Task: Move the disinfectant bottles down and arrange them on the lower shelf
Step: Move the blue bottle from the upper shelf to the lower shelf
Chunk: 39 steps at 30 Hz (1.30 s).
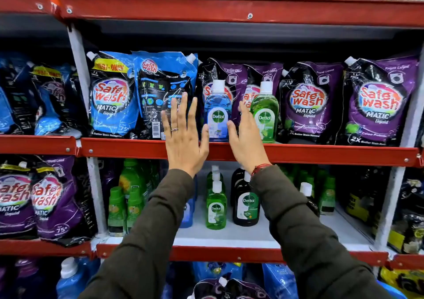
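A blue disinfectant bottle (216, 112) with a white cap stands at the front of the upper shelf (321, 155). A green disinfectant bottle (266, 112) stands just to its right. My left hand (183, 135) is raised flat, fingers spread, left of the blue bottle, its thumb close to the bottle's base. My right hand (245, 140) is open between the two bottles, fingers reaching toward the green one. On the lower shelf (252, 236) stand a green bottle (216, 207) and a dark brown bottle (246, 204); a blue one (187, 213) is partly hidden by my left sleeve.
Blue detergent pouches (110, 96) and purple ones (376, 103) fill the upper shelf behind the bottles. Several small green bottles (125, 200) crowd the lower shelf's left side, with more at its back right (325, 193). Bare white shelf shows right of the brown bottle.
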Each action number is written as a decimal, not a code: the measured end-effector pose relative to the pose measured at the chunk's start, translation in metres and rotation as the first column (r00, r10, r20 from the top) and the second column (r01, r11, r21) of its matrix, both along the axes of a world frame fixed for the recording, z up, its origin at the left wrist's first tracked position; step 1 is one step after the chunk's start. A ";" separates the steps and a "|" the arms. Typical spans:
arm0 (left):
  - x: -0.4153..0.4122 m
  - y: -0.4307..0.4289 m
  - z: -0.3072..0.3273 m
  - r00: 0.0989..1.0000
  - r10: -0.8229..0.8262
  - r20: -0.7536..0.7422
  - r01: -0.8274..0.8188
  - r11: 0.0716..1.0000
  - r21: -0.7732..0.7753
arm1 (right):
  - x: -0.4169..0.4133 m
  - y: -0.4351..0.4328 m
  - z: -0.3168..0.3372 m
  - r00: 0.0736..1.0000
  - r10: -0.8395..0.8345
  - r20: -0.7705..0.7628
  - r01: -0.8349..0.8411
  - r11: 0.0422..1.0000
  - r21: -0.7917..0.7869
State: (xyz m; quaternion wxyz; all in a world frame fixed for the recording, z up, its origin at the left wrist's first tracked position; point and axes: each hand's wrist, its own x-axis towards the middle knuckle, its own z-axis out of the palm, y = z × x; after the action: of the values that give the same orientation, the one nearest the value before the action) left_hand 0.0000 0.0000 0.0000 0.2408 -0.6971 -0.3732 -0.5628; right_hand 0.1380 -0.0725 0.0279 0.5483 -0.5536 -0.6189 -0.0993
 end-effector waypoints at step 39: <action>-0.046 0.007 -0.049 0.995 0.096 0.002 -0.095 0.987 -0.128 | -0.026 -0.026 0.006 0.880 0.229 -0.416 -0.238 0.971 0.029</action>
State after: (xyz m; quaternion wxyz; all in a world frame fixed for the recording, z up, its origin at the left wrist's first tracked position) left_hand -0.0463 0.0066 -0.0489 0.2209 -0.6902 -0.4421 -0.5286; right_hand 0.1117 -0.0988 0.0338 0.6692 -0.4896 -0.5510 0.0946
